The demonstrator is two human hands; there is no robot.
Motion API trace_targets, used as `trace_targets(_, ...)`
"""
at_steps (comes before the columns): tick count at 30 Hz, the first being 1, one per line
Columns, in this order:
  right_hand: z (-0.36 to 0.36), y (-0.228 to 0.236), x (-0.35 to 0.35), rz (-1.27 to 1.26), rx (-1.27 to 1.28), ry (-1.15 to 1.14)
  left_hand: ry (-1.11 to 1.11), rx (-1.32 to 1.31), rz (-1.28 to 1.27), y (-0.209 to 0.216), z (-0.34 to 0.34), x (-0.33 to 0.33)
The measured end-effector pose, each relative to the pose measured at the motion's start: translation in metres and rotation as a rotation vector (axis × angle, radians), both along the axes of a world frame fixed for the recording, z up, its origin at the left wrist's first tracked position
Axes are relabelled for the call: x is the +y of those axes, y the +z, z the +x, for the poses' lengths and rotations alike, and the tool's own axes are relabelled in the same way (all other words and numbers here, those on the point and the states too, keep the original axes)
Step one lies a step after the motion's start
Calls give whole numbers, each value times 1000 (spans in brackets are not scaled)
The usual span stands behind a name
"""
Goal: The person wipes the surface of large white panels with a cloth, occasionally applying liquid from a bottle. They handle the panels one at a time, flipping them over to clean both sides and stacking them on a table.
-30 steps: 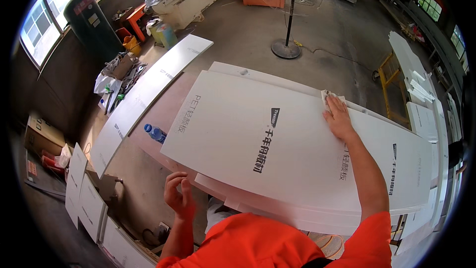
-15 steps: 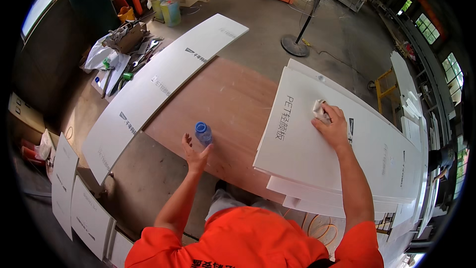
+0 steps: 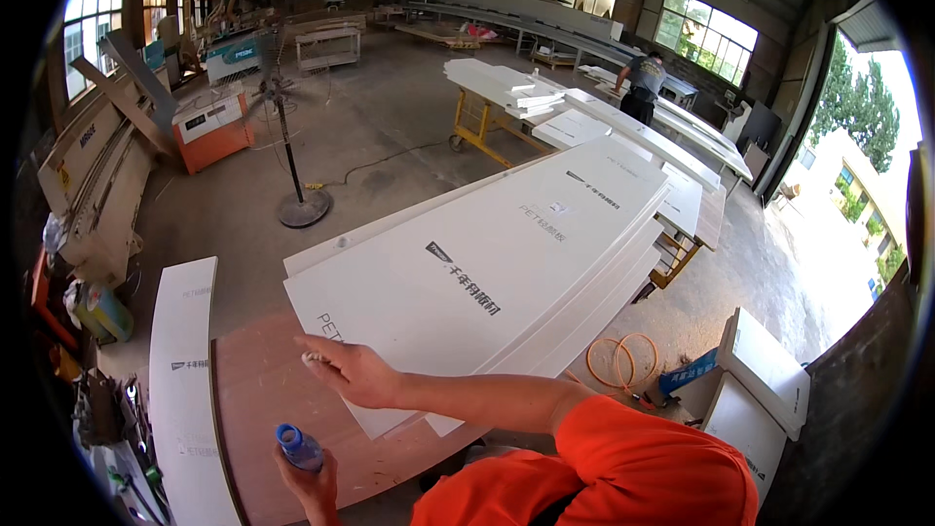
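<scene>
My left hand (image 3: 314,483) is wrapped around a clear blue plastic bottle (image 3: 300,450) with a blue rim, held upright over the brown board (image 3: 258,380). Just beyond it, my right hand (image 3: 355,372) is over the near left corner of a stack of white panels (image 3: 409,331). A small bit of crumpled white cloth (image 3: 312,357) shows at its fingers, and the hand hides the rest. Dark print marks the top panel.
A long white panel (image 3: 185,321) lies along the brown board's left edge. Beyond stand a fan (image 3: 305,206) and an orange-and-white machine (image 3: 212,131). Another person (image 3: 643,83) bends over panels at the back. An orange hose (image 3: 623,360) lies coiled on the floor at right.
My view has swung right and up. My left hand, spread beside the bottle before, has closed around it. My right hand has moved from the panel's middle to its near left corner.
</scene>
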State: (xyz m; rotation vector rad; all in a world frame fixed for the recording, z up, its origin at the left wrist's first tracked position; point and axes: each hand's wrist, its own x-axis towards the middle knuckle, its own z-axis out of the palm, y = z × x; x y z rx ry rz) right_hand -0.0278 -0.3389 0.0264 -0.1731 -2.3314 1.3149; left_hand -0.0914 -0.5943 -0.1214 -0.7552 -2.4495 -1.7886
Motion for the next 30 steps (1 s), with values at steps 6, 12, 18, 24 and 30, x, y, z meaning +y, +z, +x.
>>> trace_targets(6,3,-4,-63,303,415,145,-191,119,-278,72,28,14)
trace_targets(12,13,0,-44,420,100,134,-336,-82,-394,127,39,29)
trace_targets(18,20,-10,-15,-85,-18,13,-481,180,-551,205,34,44)
trace_targets(24,21,-28,26,-576,104,-180,-314,206,-123,209,9,31)
trace_targets(30,2,14,50,0,209,-254,-224,391,-151,164,-3,24)
